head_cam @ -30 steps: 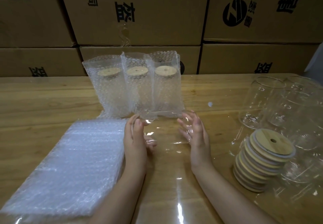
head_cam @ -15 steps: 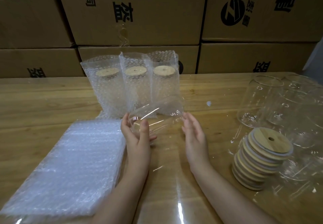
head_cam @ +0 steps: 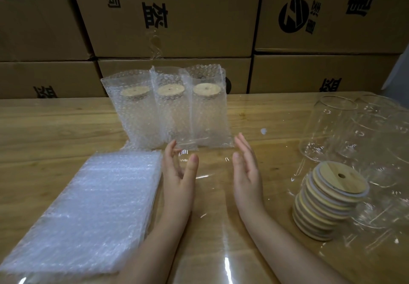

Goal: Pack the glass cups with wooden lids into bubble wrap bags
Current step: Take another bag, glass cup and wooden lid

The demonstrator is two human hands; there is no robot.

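Nearest, and to the front-left of the row of three packed cups [head_cam: 170, 111], a flat pile of bubble wrap bags [head_cam: 88, 212] lies on the wooden table [head_cam: 55, 128]. Directly in front of that row, the left hand [head_cam: 179, 177] and right hand [head_cam: 247, 177] are raised with palms facing each other. The fingers of both are straight and spread loosely, not curled. A few glints between the palms hint at a clear object [head_cam: 205, 166], too faint to tell what it is or whether either hand touches it. To the front-right of the row leans a stack of wooden lids [head_cam: 327, 199], its top lid showing a small hole. Further right, level with the row, bare glass cups [head_cam: 327, 128] stand upright in a cluster. The packed cups themselves stand side by side, each lidded inside its bubble bag. Behind them rise stacked cardboard boxes [head_cam: 199, 17].
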